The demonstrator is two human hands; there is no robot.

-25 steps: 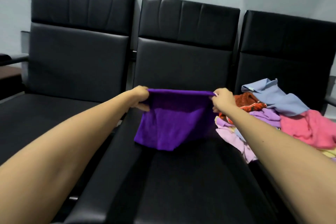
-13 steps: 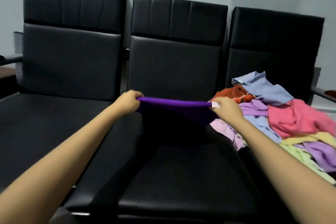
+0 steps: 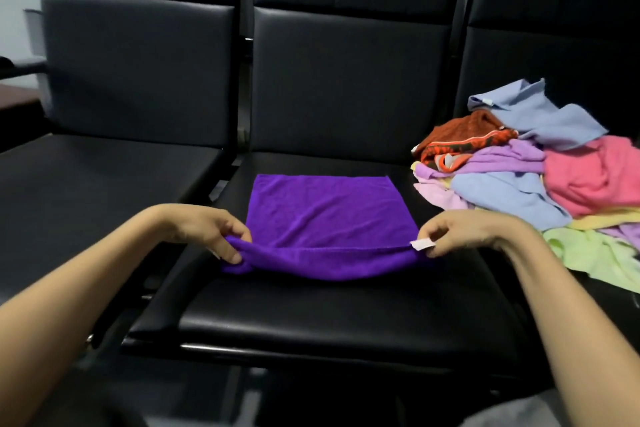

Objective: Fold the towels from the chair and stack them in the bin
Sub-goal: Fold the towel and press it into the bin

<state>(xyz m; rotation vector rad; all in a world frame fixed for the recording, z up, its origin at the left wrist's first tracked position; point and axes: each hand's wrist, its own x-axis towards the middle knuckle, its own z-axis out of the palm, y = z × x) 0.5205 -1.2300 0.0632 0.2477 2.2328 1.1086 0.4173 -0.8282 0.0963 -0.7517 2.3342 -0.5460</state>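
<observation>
The purple towel (image 3: 329,215) lies spread on the black seat of the middle chair (image 3: 329,315), its far edge flat and straight near the backrest, its near edge lifted off the cushion and sagging in a soft fold between the two hands. The left grip (image 3: 207,229) pinches the near left corner between thumb and curled fingertips, with cloth bunched under it. The right grip (image 3: 460,232) pinches the near right corner, where a small white tag (image 3: 421,244) sticks out just beside the thumb. Both bare forearms reach in from the lower corners of the view. To the right sits a loose pile of towels (image 3: 519,191), spilling onto the middle seat's right edge: pale blue on top, rust-orange beside it, then lilac, pink, yellow and light green lower down. The pile lies near the purple towel but apart from it
</observation>
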